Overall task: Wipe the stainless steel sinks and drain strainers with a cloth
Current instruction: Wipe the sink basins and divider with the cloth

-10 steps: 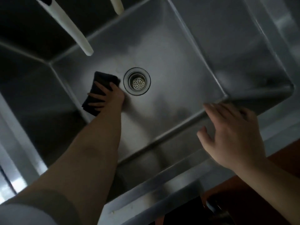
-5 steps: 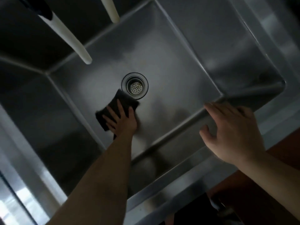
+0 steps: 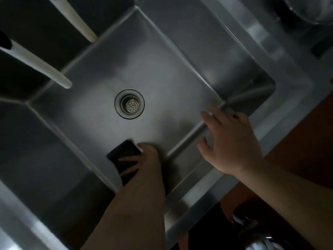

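A deep stainless steel sink fills the view. Its round drain strainer sits in the middle of the basin floor. My left hand reaches down into the basin and presses a dark cloth flat on the floor near the front wall, below the strainer and apart from it. My right hand hovers over the front right corner of the basin with fingers spread, holding nothing.
Two pale faucet spouts hang over the back left of the basin. A steel counter rim runs along the right. A dark brown surface lies at the lower right, with a shiny metal object below it.
My left hand has dragged the cloth from left of the strainer down toward the front wall of the basin. My right hand has stayed over the front right corner.
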### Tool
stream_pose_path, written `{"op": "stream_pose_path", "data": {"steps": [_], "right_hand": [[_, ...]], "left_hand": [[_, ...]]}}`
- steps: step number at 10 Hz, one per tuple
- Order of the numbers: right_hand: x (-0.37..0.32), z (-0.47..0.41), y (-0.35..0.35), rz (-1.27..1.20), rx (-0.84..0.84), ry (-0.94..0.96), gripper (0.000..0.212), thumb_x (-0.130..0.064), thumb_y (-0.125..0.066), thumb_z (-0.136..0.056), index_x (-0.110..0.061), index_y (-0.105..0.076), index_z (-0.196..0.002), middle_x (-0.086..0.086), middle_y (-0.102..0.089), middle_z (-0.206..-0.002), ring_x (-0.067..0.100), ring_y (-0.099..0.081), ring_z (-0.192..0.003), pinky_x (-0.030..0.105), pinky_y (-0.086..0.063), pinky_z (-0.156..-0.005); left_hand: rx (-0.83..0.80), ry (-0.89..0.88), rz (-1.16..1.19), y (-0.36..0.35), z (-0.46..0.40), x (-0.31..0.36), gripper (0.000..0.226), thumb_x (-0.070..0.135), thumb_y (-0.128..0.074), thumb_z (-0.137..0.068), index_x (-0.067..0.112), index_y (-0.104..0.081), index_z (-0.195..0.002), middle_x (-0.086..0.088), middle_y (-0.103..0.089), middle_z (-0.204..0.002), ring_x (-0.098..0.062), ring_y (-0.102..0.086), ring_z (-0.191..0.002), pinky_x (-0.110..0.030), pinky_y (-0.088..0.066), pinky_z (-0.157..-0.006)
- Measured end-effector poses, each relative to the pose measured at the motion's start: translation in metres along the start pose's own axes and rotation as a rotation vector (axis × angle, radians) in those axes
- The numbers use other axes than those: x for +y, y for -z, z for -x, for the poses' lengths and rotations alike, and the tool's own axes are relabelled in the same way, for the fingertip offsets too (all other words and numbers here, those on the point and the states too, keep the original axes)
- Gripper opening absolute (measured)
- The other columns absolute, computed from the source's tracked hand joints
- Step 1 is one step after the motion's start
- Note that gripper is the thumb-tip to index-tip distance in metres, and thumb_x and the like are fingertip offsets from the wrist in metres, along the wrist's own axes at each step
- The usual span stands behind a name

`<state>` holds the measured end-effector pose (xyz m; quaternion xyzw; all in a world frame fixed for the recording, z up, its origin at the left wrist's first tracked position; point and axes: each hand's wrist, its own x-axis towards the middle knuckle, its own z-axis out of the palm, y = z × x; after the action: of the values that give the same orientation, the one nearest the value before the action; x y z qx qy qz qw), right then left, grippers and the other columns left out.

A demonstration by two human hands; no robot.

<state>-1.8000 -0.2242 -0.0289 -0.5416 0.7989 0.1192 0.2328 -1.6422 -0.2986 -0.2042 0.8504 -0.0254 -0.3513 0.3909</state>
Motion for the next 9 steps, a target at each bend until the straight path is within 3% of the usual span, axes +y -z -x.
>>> {"op": "stream_pose_path", "data": {"steps": [1,2,3,4,5,6,7,8,9], "right_hand": [[-0.001,0.000,0.000,-0.012,-0.016,-0.005,0.068,-0.053,-0.033,-0.087,-0.018,-0.044,-0.145,0.011,-0.043,-0.152,0.027,-0.051,-0.130,0.046,-0.037,-0.106],[-0.001,0.001,0.004,-0.045,-0.019,-0.005,0.066,-0.050,-0.041,-0.086,-0.017,-0.045,-0.144,0.011,-0.042,-0.153,0.027,-0.050,-0.131,0.045,-0.035,-0.107],[-0.002,0.003,0.006,-0.071,-0.003,-0.002,0.062,-0.047,-0.049,-0.086,-0.014,-0.051,-0.138,0.013,-0.047,-0.149,0.027,-0.055,-0.124,0.045,-0.037,-0.105],[-0.001,0.003,0.006,-0.093,-0.010,-0.006,0.061,-0.046,-0.051,-0.086,-0.013,-0.052,-0.137,0.013,-0.048,-0.148,0.028,-0.056,-0.124,0.047,-0.036,-0.109],[0.000,0.002,0.005,-0.101,0.011,0.012,0.059,-0.042,-0.053,-0.085,-0.012,-0.055,-0.136,0.013,-0.052,-0.145,0.027,-0.053,-0.128,0.047,-0.035,-0.110],[0.002,0.000,0.003,-0.099,0.031,0.021,0.062,-0.042,-0.051,-0.085,-0.010,-0.052,-0.139,0.011,-0.049,-0.147,0.027,-0.040,-0.140,0.046,-0.029,-0.114],[0.004,-0.001,-0.001,-0.118,0.071,0.008,0.065,-0.046,-0.046,-0.085,-0.012,-0.051,-0.141,0.012,-0.046,-0.150,0.030,-0.032,-0.145,0.052,-0.027,-0.114],[0.003,-0.001,0.000,-0.115,0.062,0.009,0.066,-0.047,-0.046,-0.085,-0.014,-0.048,-0.143,0.012,-0.043,-0.152,0.030,-0.031,-0.146,0.054,-0.027,-0.114],[-0.001,-0.004,0.006,0.018,-0.136,0.010,0.067,-0.057,-0.037,-0.088,-0.027,-0.037,-0.147,0.009,-0.025,-0.162,0.030,-0.016,-0.151,0.059,-0.015,-0.116]], "left_hand": [[-0.402,-0.203,-1.057,-0.012,0.010,-0.021,0.093,0.078,-0.031,-0.086,0.036,0.017,-0.153,-0.018,0.028,-0.159,-0.054,0.019,-0.143,-0.066,0.009,-0.114],[-0.949,-0.998,-1.413,-0.031,-0.002,-0.039,0.075,0.073,-0.028,-0.092,0.048,0.013,-0.150,-0.010,0.029,-0.160,-0.048,0.026,-0.143,-0.059,0.013,-0.115],[-1.270,-1.463,-1.625,-0.040,-0.017,-0.035,0.065,0.067,-0.022,-0.096,0.058,0.026,-0.139,-0.005,0.027,-0.161,-0.045,0.025,-0.144,-0.060,0.007,-0.118],[-1.408,-1.709,-1.684,-0.067,-0.024,-0.020,0.065,0.064,-0.018,-0.098,0.064,0.042,-0.123,-0.001,0.028,-0.161,-0.044,0.027,-0.144,-0.058,0.010,-0.118],[-1.397,-1.758,-1.680,-0.088,-0.007,-0.020,0.060,0.064,-0.020,-0.098,0.060,0.030,-0.130,0.000,0.023,-0.163,-0.042,0.027,-0.145,-0.056,0.013,-0.118],[-1.371,-1.761,-1.611,-0.123,0.034,-0.030,0.070,0.077,-0.026,-0.090,0.058,0.009,-0.147,-0.002,0.020,-0.164,-0.042,0.025,-0.146,-0.057,0.012,-0.118],[-1.303,-1.811,-1.566,-0.155,0.050,-0.031,0.059,0.077,-0.017,-0.092,0.064,0.006,-0.145,0.003,0.020,-0.164,-0.039,0.025,-0.146,-0.052,0.021,-0.114],[-1.322,-1.873,-1.533,-0.167,0.042,-0.022,0.052,0.072,-0.015,-0.096,0.066,0.004,-0.144,0.007,0.018,-0.164,-0.035,0.022,-0.148,-0.053,0.012,-0.120],[-1.308,-1.877,-1.447,-0.177,0.032,-0.010,0.051,0.067,-0.021,-0.097,0.067,0.000,-0.144,0.011,0.014,-0.164,-0.032,0.019,-0.149,-0.047,0.012,-0.118]]}}
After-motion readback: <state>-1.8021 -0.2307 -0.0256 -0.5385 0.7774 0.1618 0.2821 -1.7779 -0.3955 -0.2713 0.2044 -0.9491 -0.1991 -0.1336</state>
